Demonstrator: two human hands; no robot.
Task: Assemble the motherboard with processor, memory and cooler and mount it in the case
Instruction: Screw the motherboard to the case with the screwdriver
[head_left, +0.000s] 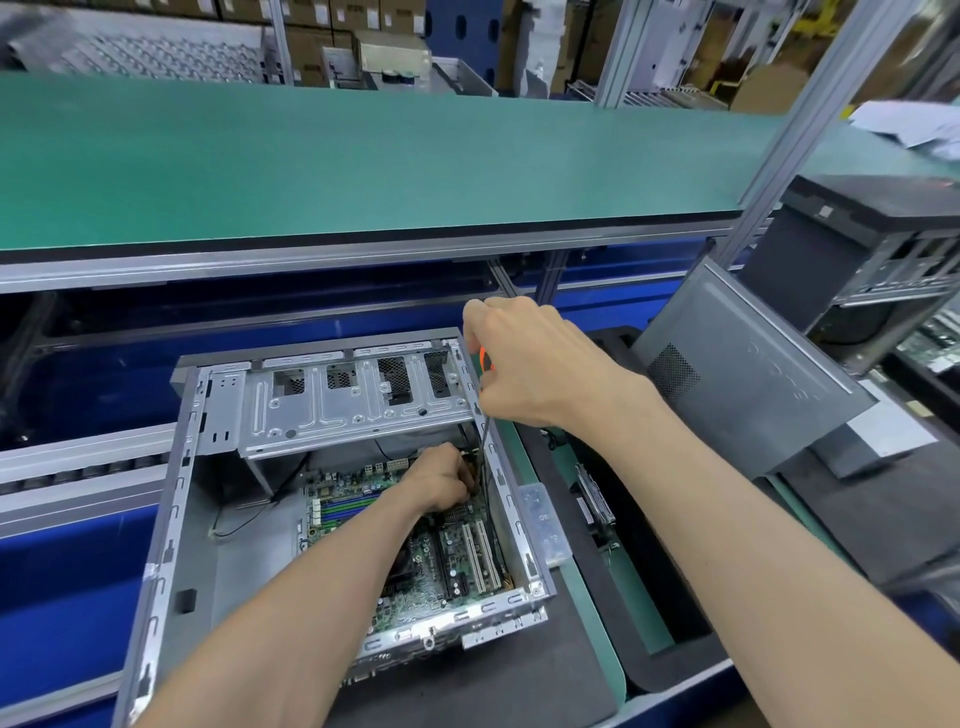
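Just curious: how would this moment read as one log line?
right hand: grips orange-handled screwdriver | left hand: fingers on green motherboard | grey metal case: open

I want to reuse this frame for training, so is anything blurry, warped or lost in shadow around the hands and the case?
Head view: wide-angle bending curves the green shelf; the case, right hand and left hand are sharp; the screwdriver tip vanishes into shadow under the drive cage; background boxes are soft.

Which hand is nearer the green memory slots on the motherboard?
Left. The left hand is down inside the case, just right of the memory slots; the right hand is above the case's top edge, gripping the screwdriver.
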